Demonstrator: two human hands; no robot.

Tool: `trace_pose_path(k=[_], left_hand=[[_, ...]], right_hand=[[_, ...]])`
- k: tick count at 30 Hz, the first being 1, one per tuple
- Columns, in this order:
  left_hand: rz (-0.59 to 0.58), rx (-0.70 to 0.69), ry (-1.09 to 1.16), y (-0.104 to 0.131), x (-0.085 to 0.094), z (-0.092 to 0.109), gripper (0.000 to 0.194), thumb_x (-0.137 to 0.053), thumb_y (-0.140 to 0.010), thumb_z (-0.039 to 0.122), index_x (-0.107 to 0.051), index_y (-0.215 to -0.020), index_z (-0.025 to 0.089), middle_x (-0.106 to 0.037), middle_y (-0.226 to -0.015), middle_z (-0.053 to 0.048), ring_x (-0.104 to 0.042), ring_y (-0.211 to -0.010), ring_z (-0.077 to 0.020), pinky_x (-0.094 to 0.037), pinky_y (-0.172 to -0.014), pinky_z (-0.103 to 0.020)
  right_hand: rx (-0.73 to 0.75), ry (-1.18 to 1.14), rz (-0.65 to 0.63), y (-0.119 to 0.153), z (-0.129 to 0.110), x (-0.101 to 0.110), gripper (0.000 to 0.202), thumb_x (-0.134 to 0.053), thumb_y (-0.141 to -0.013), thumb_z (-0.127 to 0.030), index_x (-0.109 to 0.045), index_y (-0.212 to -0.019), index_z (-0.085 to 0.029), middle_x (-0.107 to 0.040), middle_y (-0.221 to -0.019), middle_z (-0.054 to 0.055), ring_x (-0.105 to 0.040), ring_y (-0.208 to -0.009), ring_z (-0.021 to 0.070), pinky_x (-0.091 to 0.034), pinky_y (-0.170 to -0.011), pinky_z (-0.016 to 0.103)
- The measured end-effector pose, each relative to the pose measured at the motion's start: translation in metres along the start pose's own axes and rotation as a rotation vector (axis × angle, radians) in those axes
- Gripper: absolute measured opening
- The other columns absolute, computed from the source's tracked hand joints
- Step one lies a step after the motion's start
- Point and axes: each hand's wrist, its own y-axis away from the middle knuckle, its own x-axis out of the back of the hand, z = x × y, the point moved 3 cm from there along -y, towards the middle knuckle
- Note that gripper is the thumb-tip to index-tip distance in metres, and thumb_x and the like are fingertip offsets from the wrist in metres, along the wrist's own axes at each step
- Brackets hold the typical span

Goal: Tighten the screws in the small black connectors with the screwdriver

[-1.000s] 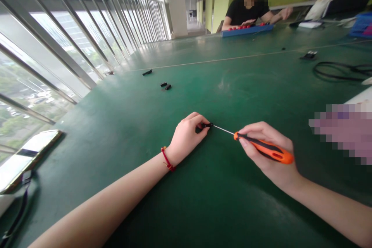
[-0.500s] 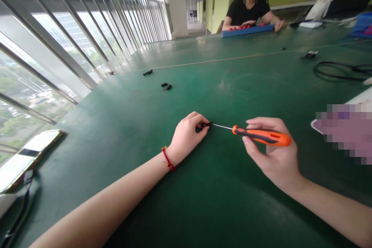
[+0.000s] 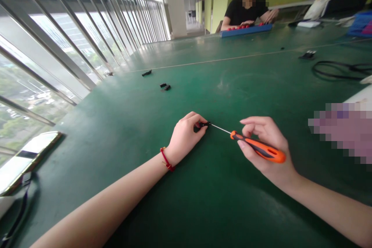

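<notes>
My left hand rests on the green table, its thumb and fingers pinched round a small black part; its exact kind is partly hidden by the fingers. A red cord bracelet circles that wrist. In my right hand is a screwdriver with an orange and dark grey handle, held lightly between thumb and fingers. Its thin metal shaft points left, with the tip at the right end of the black part. The handle slopes down to the right across the palm.
Small black pieces lie beyond my left hand, and another black piece is farther back. A phone lies at the left near a metal railing. A black cable is at the right. Across the table sits a person behind a blue tray.
The screwdriver's handle end has dropped, so the tool tilts more steeply, and my right fingers have shifted on it. My left hand keeps its pinch. The person opposite has raised a hand.
</notes>
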Motion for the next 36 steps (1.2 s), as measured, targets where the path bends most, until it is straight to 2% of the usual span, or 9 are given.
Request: trace_pose_path(k=[3, 5, 10, 12, 16, 22, 27, 32, 36], left_hand=[[-0.002, 0.004, -0.006, 0.0, -0.0002, 0.0001, 0.011, -0.057, -0.078, 0.014, -0.064, -0.085, 0.018, -0.062, -0.087, -0.002, -0.059, -0.075, -0.0129, -0.049, -0.069, -0.025], [0.0, 0.014, -0.007, 0.0004, -0.0005, -0.0001, 0.011, -0.058, -0.078, 0.014, -0.064, -0.085, 0.018, -0.062, -0.087, -0.002, -0.059, -0.074, -0.0125, -0.049, -0.069, -0.025], [0.022, 0.037, -0.003, 0.001, -0.0009, -0.0002, 0.01, -0.057, -0.077, 0.013, -0.064, -0.084, 0.017, -0.062, -0.086, -0.001, -0.059, -0.073, -0.0117, -0.049, -0.068, -0.024], [0.021, 0.029, -0.005, 0.0007, -0.0011, 0.0004, 0.01, -0.057, -0.077, 0.013, -0.064, -0.084, 0.018, -0.062, -0.086, -0.001, -0.059, -0.074, -0.0119, -0.049, -0.068, -0.025], [0.014, 0.033, -0.002, 0.0002, -0.0014, 0.0015, 0.01, -0.057, -0.077, 0.013, -0.063, -0.083, 0.018, -0.063, -0.086, -0.001, -0.06, -0.073, -0.0123, -0.049, -0.069, -0.025], [0.006, 0.039, -0.025, -0.0002, -0.0025, 0.002, 0.009, -0.058, -0.077, 0.013, -0.063, -0.082, 0.018, -0.063, -0.087, -0.002, -0.059, -0.072, -0.0126, -0.05, -0.068, -0.026], [0.01, 0.032, -0.018, 0.0, -0.0023, 0.0018, 0.01, -0.057, -0.077, 0.013, -0.063, -0.083, 0.019, -0.063, -0.089, -0.002, -0.06, -0.073, -0.0126, -0.05, -0.069, -0.026], [0.009, 0.034, -0.018, -0.0001, -0.0023, 0.002, 0.01, -0.057, -0.077, 0.013, -0.063, -0.084, 0.018, -0.063, -0.088, -0.002, -0.06, -0.074, -0.0127, -0.05, -0.069, -0.026], [0.015, 0.028, -0.017, -0.0006, -0.0024, 0.001, 0.01, -0.057, -0.077, 0.013, -0.063, -0.084, 0.018, -0.063, -0.087, -0.002, -0.06, -0.077, -0.0137, -0.05, -0.071, -0.027]], right_hand=[[-0.028, 0.049, -0.103, 0.0011, -0.0006, -0.0017, 0.012, -0.06, -0.079, -0.019, -0.056, -0.09, -0.022, -0.062, -0.072, -0.001, -0.062, -0.062, 0.0129, -0.049, -0.057, 0.024], [-0.032, 0.06, -0.1, 0.0013, -0.0019, -0.0022, 0.01, -0.06, -0.079, -0.02, -0.056, -0.088, -0.022, -0.065, -0.076, 0.0, -0.064, -0.066, 0.0135, -0.05, -0.059, 0.024], [-0.019, 0.019, 0.045, 0.0004, -0.0045, -0.0011, 0.026, -0.062, -0.075, -0.015, -0.053, -0.099, -0.022, -0.058, -0.076, 0.0, -0.061, -0.066, 0.0132, -0.051, -0.058, 0.024], [-0.005, 0.018, 0.043, 0.0004, -0.0055, -0.0011, 0.03, -0.062, -0.074, -0.015, -0.052, -0.102, -0.021, -0.055, -0.071, -0.002, -0.059, -0.062, 0.0127, -0.051, -0.058, 0.025], [-0.02, 0.104, -0.006, 0.0011, -0.0064, -0.0015, 0.012, -0.062, -0.077, -0.02, -0.055, -0.087, -0.022, -0.06, -0.069, -0.001, -0.06, -0.059, 0.0131, -0.049, -0.054, 0.025], [0.02, 0.017, 0.188, -0.0005, -0.0063, 0.0022, 0.031, -0.064, -0.074, -0.017, -0.053, -0.102, -0.023, -0.056, -0.082, 0.002, -0.06, -0.071, 0.0149, -0.053, -0.066, 0.029], [-0.012, 0.064, 0.04, -0.0009, -0.0069, -0.0016, 0.014, -0.061, -0.078, -0.019, -0.055, -0.09, -0.023, -0.054, -0.061, -0.004, -0.055, -0.052, 0.0108, -0.046, -0.049, 0.023], [0.039, 0.051, 0.173, 0.0015, -0.0079, 0.0032, 0.026, -0.064, -0.074, -0.016, -0.056, -0.098, -0.022, -0.059, -0.082, 0.002, -0.061, -0.07, 0.0142, -0.052, -0.061, 0.026], [0.024, 0.095, 0.025, 0.0002, -0.007, 0.0014, 0.015, -0.059, -0.078, -0.018, -0.056, -0.092, -0.023, -0.059, -0.068, -0.001, -0.061, -0.063, 0.0146, -0.051, -0.057, 0.027]])
